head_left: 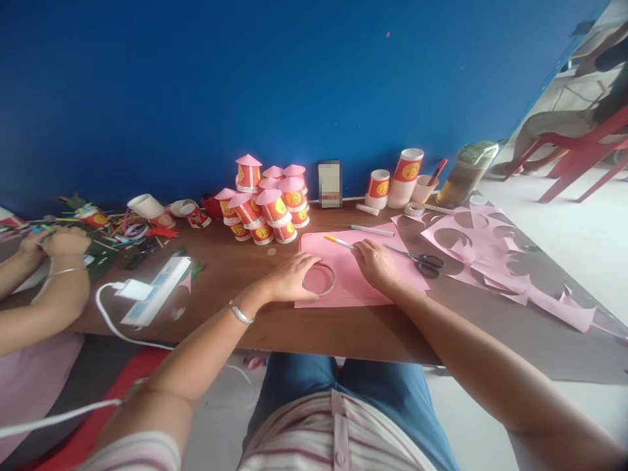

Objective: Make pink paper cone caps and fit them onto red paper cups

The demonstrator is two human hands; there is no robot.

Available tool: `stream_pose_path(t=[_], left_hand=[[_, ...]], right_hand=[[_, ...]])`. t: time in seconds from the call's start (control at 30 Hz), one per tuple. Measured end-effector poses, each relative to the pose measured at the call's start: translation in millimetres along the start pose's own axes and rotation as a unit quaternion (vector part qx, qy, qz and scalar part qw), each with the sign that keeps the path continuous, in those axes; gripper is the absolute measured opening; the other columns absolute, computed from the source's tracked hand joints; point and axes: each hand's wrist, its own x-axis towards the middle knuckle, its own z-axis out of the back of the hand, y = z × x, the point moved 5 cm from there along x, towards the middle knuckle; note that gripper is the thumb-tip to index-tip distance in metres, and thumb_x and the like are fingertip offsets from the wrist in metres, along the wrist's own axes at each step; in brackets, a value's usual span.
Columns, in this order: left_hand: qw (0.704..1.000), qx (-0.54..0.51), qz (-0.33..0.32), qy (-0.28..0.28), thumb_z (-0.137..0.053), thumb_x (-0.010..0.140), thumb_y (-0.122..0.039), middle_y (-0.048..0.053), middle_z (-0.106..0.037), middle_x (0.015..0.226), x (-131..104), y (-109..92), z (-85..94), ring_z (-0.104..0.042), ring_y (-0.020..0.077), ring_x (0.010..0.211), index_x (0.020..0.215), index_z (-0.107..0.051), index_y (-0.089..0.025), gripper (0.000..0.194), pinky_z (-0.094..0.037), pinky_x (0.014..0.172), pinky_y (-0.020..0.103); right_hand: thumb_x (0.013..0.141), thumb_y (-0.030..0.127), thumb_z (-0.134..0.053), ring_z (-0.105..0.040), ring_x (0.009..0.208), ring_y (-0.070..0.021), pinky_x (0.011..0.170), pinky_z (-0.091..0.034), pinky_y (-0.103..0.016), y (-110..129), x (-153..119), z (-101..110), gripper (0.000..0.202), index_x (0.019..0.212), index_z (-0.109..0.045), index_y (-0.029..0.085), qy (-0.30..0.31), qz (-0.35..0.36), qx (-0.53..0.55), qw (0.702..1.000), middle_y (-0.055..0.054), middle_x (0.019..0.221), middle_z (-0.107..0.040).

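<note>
Pink paper sheets [353, 288] lie on the brown table before me. On them rests a thin round ring [334, 280], with pink showing through its middle. My left hand [293, 276] curves its thumb and fingers around the ring's left side and holds it down. A white pen with a yellow end [338, 242] is gripped in my right hand [375, 263], its yellow end pointing left, away from the ring. Just beyond my right hand lies a capped pale marker [373, 230]. Black-handled scissors [428, 265] rest at the paper's right edge, their blades partly over it.
Red cups with pink cone roofs [262, 206] stand stacked at the back, beside a phone-like upright [330, 184]. Pink paper offcuts [485, 252] spread right. Taller cups [406, 178] and a jar [466, 173] stand behind. Left are a power strip [157, 291] and another person's hands [61, 243].
</note>
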Motion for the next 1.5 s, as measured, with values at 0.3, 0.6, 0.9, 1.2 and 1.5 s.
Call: stream_pose_path(t=[0.3, 0.6, 0.9, 1.2, 1.5], left_hand=[[0.977, 0.073, 0.171, -0.100, -0.085, 0.069, -0.045, 0.015, -0.064, 0.139, -53.2, 72.9, 65.9, -0.054, 0.0397, 0.135, 0.128, -0.067, -0.023, 0.065, -0.044, 0.115, 0.051], [0.967, 0.107, 0.214, -0.090, -0.075, 0.074, -0.046, 0.011, -0.068, 0.139, -74.6, 98.0, 63.9, -0.058, 0.0389, 0.132, 0.123, -0.069, -0.025, 0.053, -0.048, 0.110, 0.050], [0.981, 0.057, 0.165, -0.089, -0.062, 0.089, -0.042, 0.008, -0.078, 0.111, -26.4, 50.3, 41.5, -0.073, 0.0242, 0.096, 0.114, -0.072, -0.021, 0.034, -0.057, 0.088, 0.035], [0.961, 0.095, 0.247, -0.078, -0.066, 0.090, -0.033, 0.014, -0.077, 0.098, 41.1, 50.5, 26.7, -0.072, 0.0297, 0.097, 0.090, -0.072, -0.015, 0.019, -0.052, 0.085, 0.037], [0.946, 0.033, 0.299, -0.124, -0.068, 0.087, -0.034, 0.010, -0.079, 0.096, 43.8, 67.3, 19.4, -0.073, 0.0269, 0.096, 0.086, -0.072, -0.018, 0.016, -0.049, 0.078, 0.032]], right_hand=[[0.104, 0.025, -0.045, -0.060, 0.085, -0.0239, 0.075, -0.041, -0.032, -0.5, 1.2, 0.1, 0.027, 0.089, -0.066, 0.019, 0.005, 0.009, -0.023, 1.000, -0.010, 0.091, -0.066], [0.105, 0.021, -0.043, -0.059, 0.100, -0.0265, 0.088, -0.041, -0.035, -9.1, 7.6, 5.9, 0.028, 0.101, -0.071, 0.017, 0.017, 0.014, -0.143, 0.989, -0.013, 0.102, -0.069], [0.106, 0.020, -0.036, -0.054, 0.115, -0.0295, 0.092, -0.037, -0.039, -37.2, 39.5, 19.8, 0.036, 0.114, -0.071, 0.014, 0.068, 0.003, -0.306, 0.950, -0.017, 0.121, -0.067], [0.098, 0.009, -0.041, -0.057, 0.107, -0.0288, 0.091, -0.038, -0.040, -57.4, 60.4, 17.0, 0.036, 0.107, -0.076, 0.013, 0.095, 0.006, -0.337, 0.936, -0.017, 0.110, -0.069], [0.100, 0.010, -0.034, -0.054, 0.111, -0.0319, 0.092, -0.037, -0.042, -66.9, 52.4, 19.6, 0.040, 0.114, -0.072, 0.008, 0.070, -0.002, -0.348, 0.935, -0.021, 0.114, -0.066]])
